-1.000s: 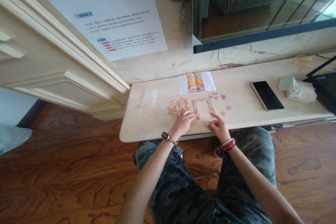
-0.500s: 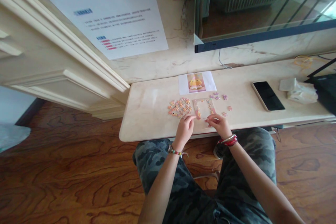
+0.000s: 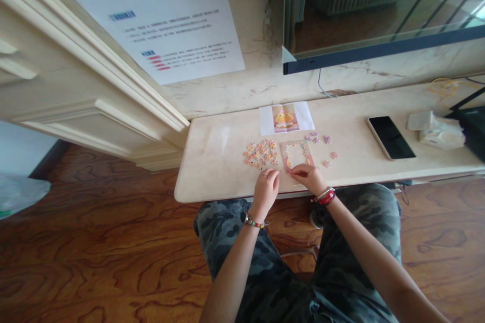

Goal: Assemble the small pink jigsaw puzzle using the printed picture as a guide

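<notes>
A jigsaw puzzle's joined border (image 3: 285, 150) lies on the bench as a pinkish rectangle with an open middle. At its lower edge, my right hand (image 3: 309, 177) has its fingers pinched on a small puzzle piece, which they mostly cover. My left hand (image 3: 266, 189) is just left of the border's lower corner, its fingers curled together; whatever they may hold is hidden. Left of the border is a heap of loose puzzle pieces (image 3: 261, 153), orange, pink and white. Several purple pieces (image 3: 312, 138) and a few pink ones (image 3: 333, 155) lie to its right.
Behind the border lies a printed picture (image 3: 286, 118) of a yellow figure. A phone (image 3: 391, 137) and a crumpled tissue pack (image 3: 439, 131) sit farther right on the bench (image 3: 212, 161). A television (image 3: 359, 55) overhangs the back; its front edge runs close to my knees.
My right hand has moved left along the border's lower edge, nearer my left hand. My left hand has drawn slightly back from the border. The view has shifted a little.
</notes>
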Action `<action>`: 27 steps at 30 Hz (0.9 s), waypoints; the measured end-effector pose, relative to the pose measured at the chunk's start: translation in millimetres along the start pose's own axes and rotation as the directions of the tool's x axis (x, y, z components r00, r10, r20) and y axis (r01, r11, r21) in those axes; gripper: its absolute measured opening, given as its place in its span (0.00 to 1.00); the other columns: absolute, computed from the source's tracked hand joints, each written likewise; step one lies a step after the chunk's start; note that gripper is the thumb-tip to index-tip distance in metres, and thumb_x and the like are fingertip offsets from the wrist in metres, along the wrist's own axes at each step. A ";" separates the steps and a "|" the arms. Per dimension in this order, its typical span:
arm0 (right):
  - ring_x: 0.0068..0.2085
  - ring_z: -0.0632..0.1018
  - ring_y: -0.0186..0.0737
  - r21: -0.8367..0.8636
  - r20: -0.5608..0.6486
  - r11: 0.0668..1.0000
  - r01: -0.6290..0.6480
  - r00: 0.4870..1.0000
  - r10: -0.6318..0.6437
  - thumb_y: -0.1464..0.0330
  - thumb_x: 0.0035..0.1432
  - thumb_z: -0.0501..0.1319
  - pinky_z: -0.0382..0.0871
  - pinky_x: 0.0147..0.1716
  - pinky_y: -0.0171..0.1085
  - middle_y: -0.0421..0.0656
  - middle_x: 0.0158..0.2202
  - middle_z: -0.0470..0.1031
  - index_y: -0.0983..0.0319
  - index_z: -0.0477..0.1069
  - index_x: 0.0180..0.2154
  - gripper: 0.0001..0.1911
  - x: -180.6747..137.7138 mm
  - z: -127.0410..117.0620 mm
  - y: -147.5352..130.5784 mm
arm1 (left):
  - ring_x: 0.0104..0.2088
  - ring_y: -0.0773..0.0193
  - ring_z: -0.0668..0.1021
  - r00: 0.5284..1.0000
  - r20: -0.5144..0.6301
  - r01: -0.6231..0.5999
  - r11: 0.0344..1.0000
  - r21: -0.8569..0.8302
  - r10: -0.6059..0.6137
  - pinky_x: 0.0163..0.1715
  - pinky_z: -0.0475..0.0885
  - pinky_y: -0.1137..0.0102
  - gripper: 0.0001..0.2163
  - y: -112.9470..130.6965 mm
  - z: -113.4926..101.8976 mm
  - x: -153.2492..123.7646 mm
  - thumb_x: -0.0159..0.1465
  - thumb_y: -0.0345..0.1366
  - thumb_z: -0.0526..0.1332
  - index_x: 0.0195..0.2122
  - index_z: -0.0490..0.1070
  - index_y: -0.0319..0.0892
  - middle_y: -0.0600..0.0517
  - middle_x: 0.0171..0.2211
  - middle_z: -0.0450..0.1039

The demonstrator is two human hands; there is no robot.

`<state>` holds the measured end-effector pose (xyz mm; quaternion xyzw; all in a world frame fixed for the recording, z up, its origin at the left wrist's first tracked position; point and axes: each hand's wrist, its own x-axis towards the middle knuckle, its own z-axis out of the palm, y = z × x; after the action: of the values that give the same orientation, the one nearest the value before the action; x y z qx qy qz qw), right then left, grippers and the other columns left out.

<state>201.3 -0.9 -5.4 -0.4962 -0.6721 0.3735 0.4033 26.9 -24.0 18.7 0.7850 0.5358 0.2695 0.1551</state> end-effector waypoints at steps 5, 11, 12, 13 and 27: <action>0.30 0.73 0.34 -0.202 0.113 0.970 0.138 0.987 -0.117 0.66 0.51 0.56 0.67 0.31 0.34 0.44 0.29 0.74 0.62 0.72 0.28 0.08 12.7 -3.4 -2.7 | 0.43 0.62 0.68 0.998 0.045 -0.042 0.995 0.093 0.038 0.44 0.65 0.63 0.13 -1.7 -1.0 4.8 0.58 0.25 0.51 0.43 0.66 0.42 0.48 0.41 0.68; 0.28 0.72 0.34 -0.346 0.129 0.919 0.187 0.980 -0.151 0.65 0.54 0.54 0.65 0.29 0.33 0.43 0.27 0.73 0.61 0.71 0.32 0.09 10.5 -2.9 3.4 | 0.49 0.60 0.65 0.989 0.107 -0.114 0.983 0.141 0.099 0.46 0.61 0.61 0.13 -0.2 -1.0 12.1 0.59 0.28 0.51 0.43 0.67 0.44 0.50 0.44 0.68; 0.28 0.72 0.34 -0.369 0.127 0.907 0.203 0.978 -0.168 0.65 0.54 0.53 0.65 0.29 0.34 0.43 0.27 0.73 0.61 0.71 0.32 0.10 9.3 -2.8 5.1 | 0.49 0.60 0.64 0.987 0.119 -0.122 0.982 0.145 0.105 0.46 0.61 0.61 0.13 0.1 -0.5 11.8 0.59 0.28 0.51 0.43 0.67 0.45 0.50 0.44 0.69; 0.29 0.72 0.35 -0.390 0.126 0.894 0.220 0.975 -0.185 0.65 0.55 0.53 0.65 0.30 0.34 0.44 0.27 0.73 0.61 0.71 0.33 0.10 8.2 -2.9 6.8 | 0.49 0.60 0.64 0.986 0.129 -0.128 0.981 0.147 0.109 0.46 0.61 0.61 0.13 0.4 0.0 11.0 0.59 0.29 0.51 0.44 0.67 0.45 0.50 0.45 0.69; 0.38 0.72 0.37 -0.361 0.206 0.840 0.406 0.913 -0.353 0.71 0.56 0.50 0.68 0.38 0.39 0.43 0.37 0.74 0.58 0.72 0.38 0.13 4.6 -7.0 21.2 | 0.51 0.60 0.63 0.978 0.170 -0.151 0.973 0.172 0.122 0.45 0.62 0.62 0.16 1.9 2.7 2.5 0.60 0.29 0.50 0.48 0.63 0.47 0.51 0.47 0.67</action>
<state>214.6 9.1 -21.0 -0.3986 -0.8433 0.1742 0.3156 30.6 -22.2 18.2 0.8500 0.4889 0.1658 0.1048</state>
